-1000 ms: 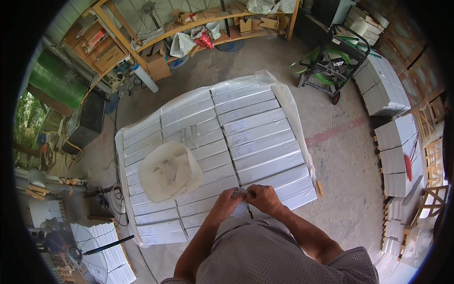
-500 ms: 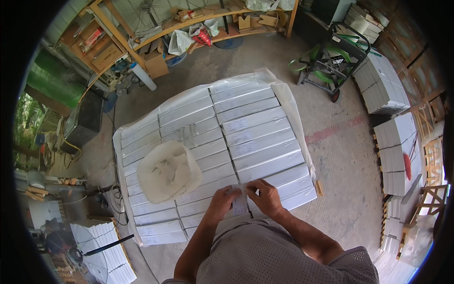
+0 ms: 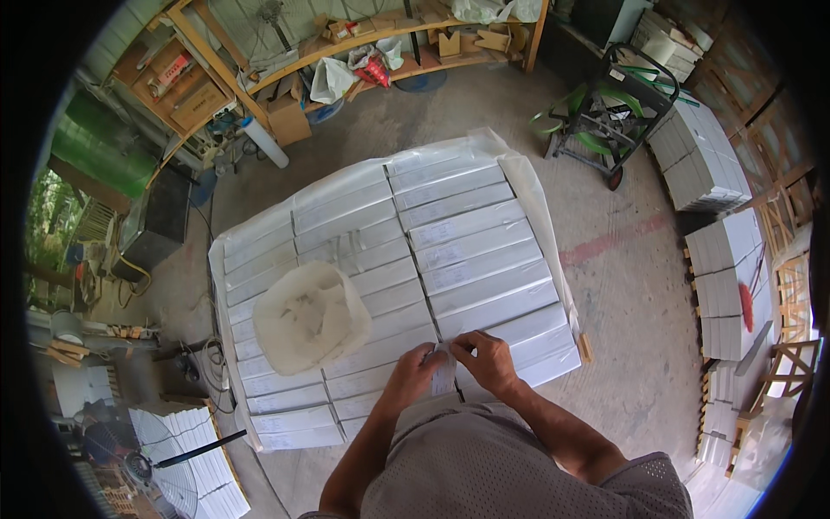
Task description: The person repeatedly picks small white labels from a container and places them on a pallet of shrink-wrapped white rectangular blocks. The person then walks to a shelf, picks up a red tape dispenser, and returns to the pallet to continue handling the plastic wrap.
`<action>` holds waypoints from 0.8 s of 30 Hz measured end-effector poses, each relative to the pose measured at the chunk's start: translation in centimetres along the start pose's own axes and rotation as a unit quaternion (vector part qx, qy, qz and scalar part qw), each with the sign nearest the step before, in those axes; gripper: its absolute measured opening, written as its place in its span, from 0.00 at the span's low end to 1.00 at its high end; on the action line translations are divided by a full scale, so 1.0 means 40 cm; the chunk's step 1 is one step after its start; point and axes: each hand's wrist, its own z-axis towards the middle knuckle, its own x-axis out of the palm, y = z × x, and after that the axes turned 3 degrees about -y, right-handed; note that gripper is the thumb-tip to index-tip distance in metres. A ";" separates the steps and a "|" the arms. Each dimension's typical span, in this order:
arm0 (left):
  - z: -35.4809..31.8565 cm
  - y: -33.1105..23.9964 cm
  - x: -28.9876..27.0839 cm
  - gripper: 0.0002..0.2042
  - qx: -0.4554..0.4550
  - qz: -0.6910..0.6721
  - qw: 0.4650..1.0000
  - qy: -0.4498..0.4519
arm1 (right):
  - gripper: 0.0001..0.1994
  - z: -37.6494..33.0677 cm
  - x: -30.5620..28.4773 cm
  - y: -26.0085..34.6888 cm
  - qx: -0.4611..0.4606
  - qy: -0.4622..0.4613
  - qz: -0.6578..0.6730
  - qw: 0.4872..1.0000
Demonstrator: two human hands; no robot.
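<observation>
In front of my body, my left hand (image 3: pixel 411 377) and my right hand (image 3: pixel 490 362) come close together over the near edge of a stack of long white boxes (image 3: pixel 497 298). Between them hangs a small pale printed label (image 3: pixel 444 379). Its upper end is pinched by the thumb and fingers of my left hand. My right hand's fingertips are also pinched together at that end; the exact grip is too small to make out. To the left, on top of the boxes, stands a whitish translucent plastic tub (image 3: pixel 341 344) with pale scraps inside.
Clear plastic film (image 3: pixel 529 182) edges the stack. Beyond it are a wooden shelf (image 3: pixel 346 41) with bags and cardboard, and a black hand truck (image 3: pixel 609 112). More white stacks (image 3: pixel 722 281) line the right side. A fan (image 3: pixel 143 467) stands at the lower left.
My hands stay together at the label, which has shifted slightly right. My left hand's fingers have moved a little closer to the right hand's. The view has shifted very slightly.
</observation>
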 end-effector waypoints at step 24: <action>-0.030 -0.039 0.014 0.10 -0.015 -0.029 0.985 -0.170 | 0.07 0.013 0.016 -0.025 0.023 0.040 0.120 0.992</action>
